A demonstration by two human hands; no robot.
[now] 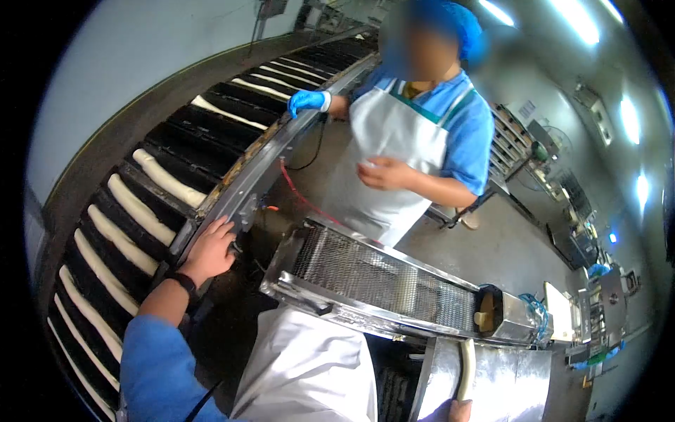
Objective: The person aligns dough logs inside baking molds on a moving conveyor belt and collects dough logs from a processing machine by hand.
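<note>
Dough strip (467,369), pale, smooth and long, stretched over the shiny metal table (517,383), far end just beside the mesh belt (387,271). Touched at the near end by the right hand (460,410), mostly cut off at the bottom of the view; cannot tell whether clasped in the fingers or only pressed. Left hand (211,247) laid against the rail (246,176) beside the black trays (186,144), fingers loose and a little spread, with no dough in them. By the look of it, fairly light, soft and limp, likely to sag or stretch if raised by one end, and apt to dent under a hard pinch (much like the other strips (165,177) in the trays, some visibly bent). Perhaps slightly tacky; cannot tell from here. Best taken near both ends, palms underneath, fingers flat and gentle, without tugging.
</note>
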